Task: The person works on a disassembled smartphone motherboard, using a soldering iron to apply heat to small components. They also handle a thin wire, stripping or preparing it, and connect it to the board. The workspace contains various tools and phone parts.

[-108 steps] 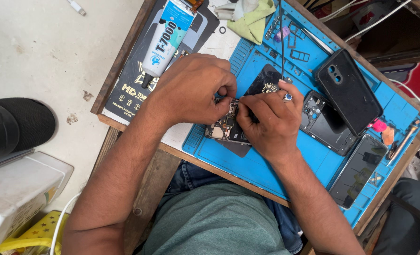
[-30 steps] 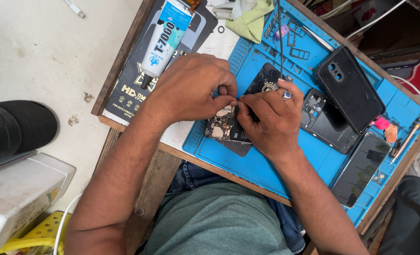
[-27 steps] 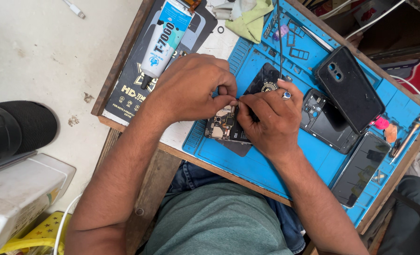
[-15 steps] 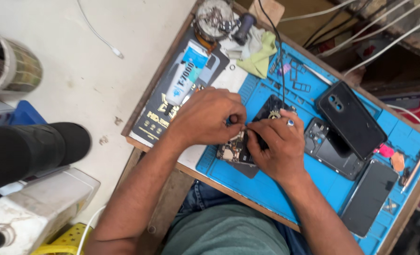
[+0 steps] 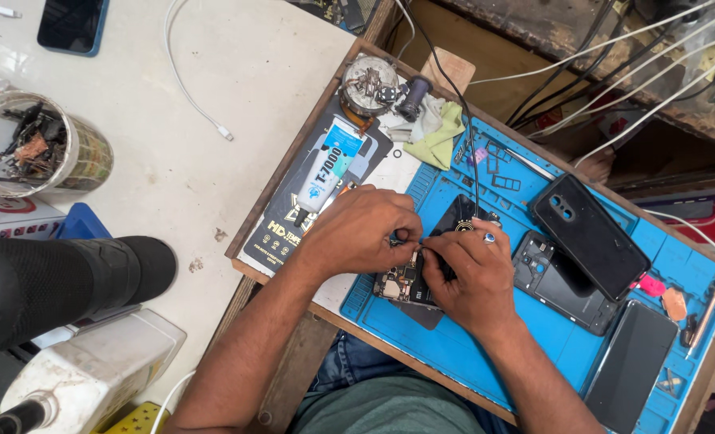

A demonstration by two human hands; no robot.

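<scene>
- We find both hands still on the opened phone (image 5: 406, 283), which lies on the blue mat (image 5: 470, 362) near the front edge of the table (image 5: 293, 173).
- The left hand (image 5: 361, 233) has its fingers curled shut, pinching a small dark tool at the phone's upper edge; we cannot tell what kind of tool.
- The right hand (image 5: 470, 277) lies flat across the phone, fingers pressing it down, closed on nothing.
- Against the earlier views, only the camera has swung: a jar of scrap parts (image 5: 40, 149) and a white cable (image 5: 193, 88) now show. The hands and phone have not shifted, so we judge the same fine step is continuing.
- A glue tube (image 5: 325, 170) lies just left of the left hand; a black back cover (image 5: 590, 237) lies well to the right.
</scene>
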